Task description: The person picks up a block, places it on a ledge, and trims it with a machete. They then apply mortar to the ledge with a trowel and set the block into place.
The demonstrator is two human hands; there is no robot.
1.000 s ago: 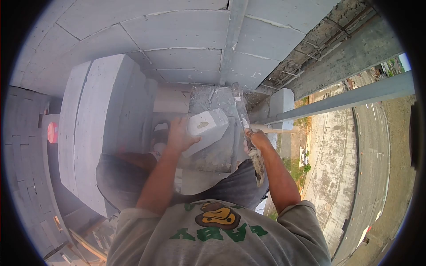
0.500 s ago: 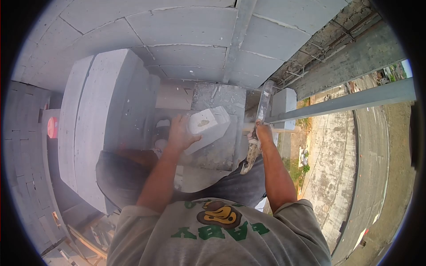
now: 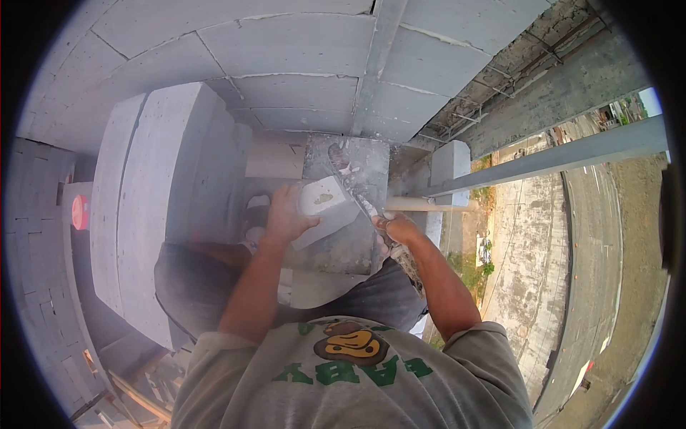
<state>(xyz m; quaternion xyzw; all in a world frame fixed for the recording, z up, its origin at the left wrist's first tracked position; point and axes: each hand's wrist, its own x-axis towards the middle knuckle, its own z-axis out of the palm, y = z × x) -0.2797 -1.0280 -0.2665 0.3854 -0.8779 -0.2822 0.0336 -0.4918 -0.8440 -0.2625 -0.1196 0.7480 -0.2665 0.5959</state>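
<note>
My left hand point(image 3: 287, 214) grips the left end of a short pale-grey lightweight concrete block point(image 3: 325, 207), thumb along its near side. A chipped patch shows on its top. In my right hand point(image 3: 399, 230) is a dust-coated machete-like tool point(image 3: 362, 203), its blade seen nearly edge-on and slanting up and left. That blade overlaps the right end of the block in this view. The tool's worn, whitish-brown handle reaches down from my fist, partly hidden behind my forearm. Beneath the block lies a dusty grey board point(image 3: 368, 154) strewn with chips.
Large grey blocks point(image 3: 153, 207) stand stacked on my left. Ahead rises a block wall point(image 3: 296, 46). On the right, a grey beam point(image 3: 550, 166) crosses an open edge, with ground far below. A smaller block point(image 3: 450, 168) stands near that edge, and a pink-red round object point(image 3: 81, 212) is far left.
My right hand has swung the blade left and down, from upright beside the block to slanting across its right end. My left hand keeps its grip on the block.
</note>
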